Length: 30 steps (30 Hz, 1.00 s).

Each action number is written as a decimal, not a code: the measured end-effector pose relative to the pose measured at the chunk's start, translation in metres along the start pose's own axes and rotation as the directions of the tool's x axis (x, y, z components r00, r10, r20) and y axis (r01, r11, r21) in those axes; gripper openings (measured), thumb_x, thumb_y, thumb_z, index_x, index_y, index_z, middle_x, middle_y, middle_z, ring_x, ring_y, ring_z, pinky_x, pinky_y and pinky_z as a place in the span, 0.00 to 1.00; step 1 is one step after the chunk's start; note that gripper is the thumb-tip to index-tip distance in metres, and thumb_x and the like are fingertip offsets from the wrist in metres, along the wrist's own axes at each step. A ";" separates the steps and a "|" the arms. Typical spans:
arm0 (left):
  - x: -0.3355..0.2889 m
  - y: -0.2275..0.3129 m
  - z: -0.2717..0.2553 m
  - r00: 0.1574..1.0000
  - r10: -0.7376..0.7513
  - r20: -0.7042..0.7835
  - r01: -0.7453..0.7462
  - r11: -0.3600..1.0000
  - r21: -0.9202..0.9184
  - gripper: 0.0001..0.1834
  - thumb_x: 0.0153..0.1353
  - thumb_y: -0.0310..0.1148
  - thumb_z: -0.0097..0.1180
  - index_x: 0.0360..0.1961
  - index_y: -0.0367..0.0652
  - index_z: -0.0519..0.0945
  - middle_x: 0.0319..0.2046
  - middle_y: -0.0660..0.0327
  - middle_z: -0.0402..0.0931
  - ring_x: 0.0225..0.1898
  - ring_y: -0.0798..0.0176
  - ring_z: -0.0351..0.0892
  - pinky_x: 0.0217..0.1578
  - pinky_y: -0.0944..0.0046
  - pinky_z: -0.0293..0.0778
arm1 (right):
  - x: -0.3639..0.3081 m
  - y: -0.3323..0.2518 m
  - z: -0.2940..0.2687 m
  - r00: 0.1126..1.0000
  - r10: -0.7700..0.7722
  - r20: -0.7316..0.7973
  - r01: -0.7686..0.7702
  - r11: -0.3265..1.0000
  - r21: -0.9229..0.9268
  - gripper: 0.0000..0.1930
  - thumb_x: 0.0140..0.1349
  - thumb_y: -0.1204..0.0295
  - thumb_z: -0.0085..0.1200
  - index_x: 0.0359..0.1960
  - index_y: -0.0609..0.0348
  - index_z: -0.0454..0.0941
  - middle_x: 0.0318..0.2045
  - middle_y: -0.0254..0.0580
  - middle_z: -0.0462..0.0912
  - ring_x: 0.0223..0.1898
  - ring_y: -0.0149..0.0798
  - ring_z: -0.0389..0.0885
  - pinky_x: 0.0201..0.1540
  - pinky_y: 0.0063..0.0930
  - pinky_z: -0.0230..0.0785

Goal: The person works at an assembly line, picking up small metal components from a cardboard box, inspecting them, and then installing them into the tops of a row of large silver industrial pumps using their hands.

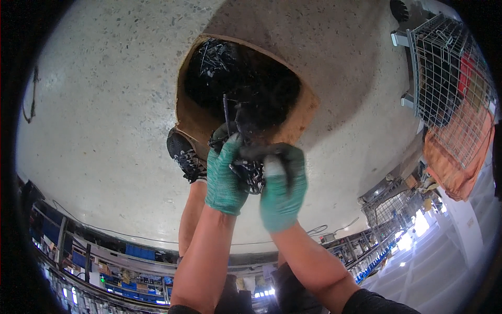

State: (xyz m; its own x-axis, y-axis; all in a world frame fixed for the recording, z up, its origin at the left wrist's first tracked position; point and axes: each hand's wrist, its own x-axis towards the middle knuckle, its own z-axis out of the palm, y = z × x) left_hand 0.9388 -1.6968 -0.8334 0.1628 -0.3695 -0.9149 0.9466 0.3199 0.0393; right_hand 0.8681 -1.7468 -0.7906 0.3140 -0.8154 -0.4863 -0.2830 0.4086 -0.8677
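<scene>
My left hand, in a green knit glove with blackened fingers, is closed round a bunch of small dark metal pieces. One long thin dark rod sticks up past its thumb. My right hand, gloved the same way, is curled against the bunch from the right. Motion blurs its fingers, and what they pinch cannot be made out. Just beyond both hands, a cardboard box stands on the floor with its top open. Thin, shiny dark pieces lie in its far left part; the remaining inside is dark.
A wire mesh cage stands at the far right, with orange cloth hanging from it. My black shoe is beside the box's near left corner. A thin cable crosses the speckled floor. Shelving with blue bins lines the lower edge.
</scene>
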 end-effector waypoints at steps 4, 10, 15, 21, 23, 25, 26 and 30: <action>-0.002 0.000 0.001 0.991 -0.031 0.127 0.027 0.999 0.036 0.17 0.66 0.28 0.62 0.55 0.46 0.77 0.43 0.64 0.81 0.42 0.67 0.84 0.44 0.66 0.83 | 0.005 -0.020 -0.009 0.978 0.148 -0.146 -0.111 0.966 0.234 0.12 0.73 0.68 0.49 0.52 0.61 0.71 0.43 0.50 0.84 0.45 0.45 0.85 0.52 0.36 0.78; -0.005 0.001 -0.005 0.999 0.021 0.037 -0.026 0.992 0.122 0.17 0.68 0.31 0.60 0.57 0.49 0.78 0.43 0.62 0.83 0.40 0.66 0.84 0.35 0.64 0.84 | 0.005 -0.034 -0.035 0.988 -0.012 -0.153 -0.001 0.997 -0.082 0.13 0.74 0.66 0.49 0.52 0.62 0.72 0.44 0.49 0.84 0.47 0.45 0.85 0.50 0.40 0.81; -0.007 0.017 -0.010 0.978 -0.027 0.205 0.042 0.996 -0.074 0.20 0.71 0.32 0.56 0.62 0.51 0.72 0.48 0.62 0.79 0.32 0.69 0.73 0.25 0.70 0.74 | -0.017 0.004 -0.063 0.981 0.177 0.078 -0.174 0.984 -0.043 0.21 0.69 0.71 0.60 0.59 0.65 0.71 0.52 0.48 0.84 0.51 0.40 0.83 0.58 0.35 0.78; -0.009 0.025 -0.020 0.915 -0.061 0.399 0.105 0.991 -0.088 0.18 0.73 0.33 0.53 0.61 0.48 0.72 0.48 0.61 0.78 0.29 0.69 0.71 0.21 0.71 0.72 | -0.039 -0.006 -0.031 0.917 0.303 0.261 -0.323 0.946 0.038 0.21 0.65 0.83 0.61 0.59 0.64 0.72 0.54 0.47 0.82 0.54 0.38 0.82 0.58 0.34 0.77; -0.012 0.028 -0.018 0.925 0.010 0.380 0.009 0.999 -0.048 0.16 0.72 0.32 0.55 0.59 0.51 0.73 0.47 0.60 0.78 0.28 0.67 0.73 0.20 0.69 0.73 | -0.035 -0.010 -0.030 0.900 0.318 0.299 -0.321 0.946 -0.039 0.21 0.65 0.83 0.60 0.59 0.64 0.72 0.54 0.47 0.82 0.54 0.38 0.82 0.58 0.33 0.77; -0.013 0.029 -0.015 0.931 0.019 0.365 -0.002 0.999 -0.048 0.14 0.69 0.29 0.59 0.55 0.52 0.76 0.45 0.58 0.79 0.28 0.64 0.78 0.21 0.66 0.76 | -0.037 -0.005 -0.030 0.910 0.313 0.273 -0.326 0.945 0.005 0.21 0.65 0.82 0.61 0.59 0.64 0.72 0.54 0.47 0.83 0.53 0.38 0.83 0.57 0.33 0.77; -0.013 0.028 -0.015 0.934 0.008 0.358 0.003 1.000 -0.030 0.14 0.69 0.29 0.60 0.54 0.52 0.76 0.44 0.58 0.79 0.28 0.64 0.78 0.21 0.66 0.76 | -0.039 -0.003 -0.032 0.915 0.310 0.259 -0.327 0.945 0.026 0.21 0.65 0.82 0.61 0.59 0.64 0.72 0.54 0.47 0.83 0.53 0.38 0.83 0.57 0.32 0.77; -0.027 0.034 -0.008 0.939 -0.037 0.342 0.036 0.999 0.009 0.12 0.70 0.30 0.60 0.52 0.52 0.76 0.43 0.59 0.79 0.26 0.64 0.77 0.19 0.67 0.74 | -0.032 -0.011 -0.051 0.928 0.305 0.214 -0.302 0.952 -0.044 0.14 0.67 0.79 0.59 0.54 0.61 0.76 0.49 0.42 0.86 0.51 0.36 0.83 0.57 0.30 0.75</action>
State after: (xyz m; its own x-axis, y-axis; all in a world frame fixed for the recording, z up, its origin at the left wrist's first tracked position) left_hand 0.9647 -1.6689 -0.8109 0.2132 -0.6567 -0.7234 0.9543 0.2986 0.0103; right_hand 0.8151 -1.7459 -0.7606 0.3996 -0.5444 -0.7376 -0.4042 0.6175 -0.6747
